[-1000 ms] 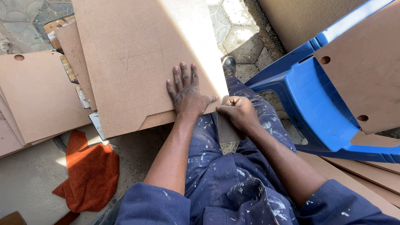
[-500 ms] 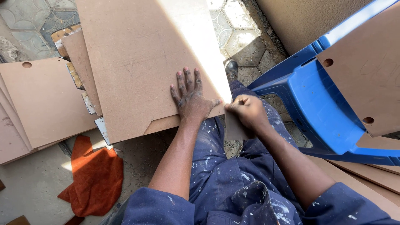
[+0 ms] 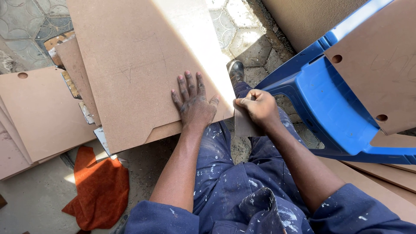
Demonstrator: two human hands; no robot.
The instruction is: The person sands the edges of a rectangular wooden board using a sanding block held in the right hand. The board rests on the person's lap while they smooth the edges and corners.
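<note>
Left hand (image 3: 193,100) spread flat on board (image 3: 143,65); right hand (image 3: 256,107) fisted on sanding sheet (image 3: 244,125), mostly hidden.

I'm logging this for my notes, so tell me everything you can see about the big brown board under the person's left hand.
The big brown board is a flat, smooth sheet that looks like fibreboard, tan, with faint pencil lines on its face and a notched step cut into its near edge. It lies tilted across the person's lap, over other boards. Sunlight falls across its right part. The left hand lies flat on it, fingers spread, near the lower right corner. The right hand holds a small dark sheet, perhaps sandpaper, against its right edge.
</note>
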